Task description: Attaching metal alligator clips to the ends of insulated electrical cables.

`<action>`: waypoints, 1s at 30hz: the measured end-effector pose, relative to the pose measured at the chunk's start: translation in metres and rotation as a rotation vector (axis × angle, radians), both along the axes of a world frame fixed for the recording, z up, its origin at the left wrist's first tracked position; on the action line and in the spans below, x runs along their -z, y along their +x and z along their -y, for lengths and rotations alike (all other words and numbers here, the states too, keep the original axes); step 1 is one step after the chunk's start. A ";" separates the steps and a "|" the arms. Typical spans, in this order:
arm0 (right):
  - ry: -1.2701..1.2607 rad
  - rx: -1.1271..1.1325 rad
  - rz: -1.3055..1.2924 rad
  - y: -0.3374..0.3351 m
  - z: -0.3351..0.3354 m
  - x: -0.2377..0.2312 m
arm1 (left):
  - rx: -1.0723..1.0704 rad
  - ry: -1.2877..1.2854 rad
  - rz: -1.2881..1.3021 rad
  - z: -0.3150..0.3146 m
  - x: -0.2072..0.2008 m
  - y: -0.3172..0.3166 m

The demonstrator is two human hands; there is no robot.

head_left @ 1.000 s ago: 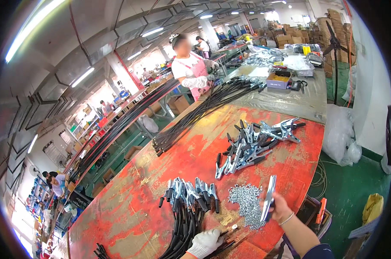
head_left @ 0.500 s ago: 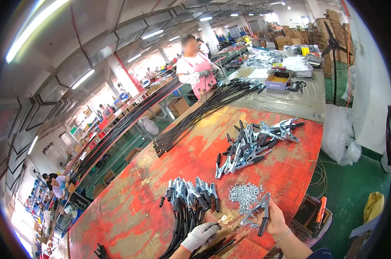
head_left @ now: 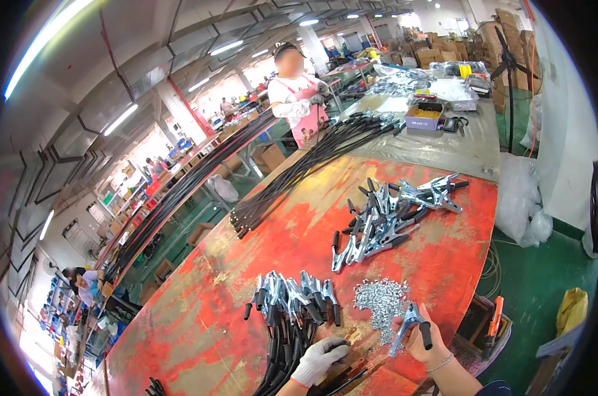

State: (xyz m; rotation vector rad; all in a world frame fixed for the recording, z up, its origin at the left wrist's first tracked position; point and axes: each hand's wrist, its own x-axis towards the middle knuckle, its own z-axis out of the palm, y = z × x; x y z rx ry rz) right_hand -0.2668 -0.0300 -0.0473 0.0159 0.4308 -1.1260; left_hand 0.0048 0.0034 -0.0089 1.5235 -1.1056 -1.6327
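My left hand [head_left: 320, 362], in a white glove, is closed around the end of a black rod near the table's front edge; its tip is hard to make out. My bare right hand [head_left: 428, 351], with a bracelet at the wrist, grips a metal spring clamp [head_left: 410, 318] with black handle sleeves. Right beyond it spreads a pile of small silvery nuts or similar fittings [head_left: 381, 298]. Left of my hands lies a bundle of black rods [head_left: 282, 353] with spring clamps [head_left: 289, 294] at their far ends. A heap of loose spring clamps [head_left: 385, 221] lies farther back.
The worn red table [head_left: 200, 297] bears more long black rods [head_left: 292, 178] at its far side. Beyond, a person [head_left: 299, 99] in a pink apron stands by a covered table with a small box [head_left: 424, 117]. A crate [head_left: 487, 330] stands right, below the table edge.
The spring clamp in my right hand has turned, its black handle now toward my wrist side. My left hand has shifted slightly right, and the rod's bright tip no longer shows clearly.
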 end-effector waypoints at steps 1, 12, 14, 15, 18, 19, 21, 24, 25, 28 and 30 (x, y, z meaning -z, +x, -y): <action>-0.040 0.030 -0.087 0.003 -0.002 -0.005 | 0.070 0.001 0.014 0.003 0.006 0.005; -0.168 0.113 -0.302 0.015 -0.003 -0.013 | 0.094 0.075 -0.114 0.000 0.007 0.001; -0.194 0.127 -0.327 0.015 -0.004 -0.009 | 0.118 0.068 -0.050 0.002 0.004 0.002; -0.217 0.117 -0.340 0.012 -0.004 -0.008 | 0.113 0.058 -0.010 0.002 0.006 0.000; -0.234 0.108 -0.349 0.013 -0.004 -0.014 | 0.130 0.064 0.013 0.002 0.006 0.001; -0.244 0.106 -0.343 0.013 -0.004 -0.014 | 0.156 0.073 -0.020 0.004 0.006 0.003; -0.265 0.100 -0.331 0.013 -0.003 -0.014 | 0.190 0.089 -0.055 0.005 0.009 0.006; -0.248 0.087 -0.284 0.010 -0.004 -0.021 | 0.195 0.099 -0.035 0.006 0.008 0.003; -0.246 0.088 -0.287 0.010 -0.004 -0.021 | 0.186 0.095 -0.010 0.006 0.004 0.000; -0.251 0.078 -0.293 0.009 -0.005 -0.022 | 0.212 0.096 0.004 0.007 0.010 0.003; -0.265 0.058 -0.299 0.008 -0.006 -0.021 | 0.226 0.112 -0.019 0.006 0.015 0.005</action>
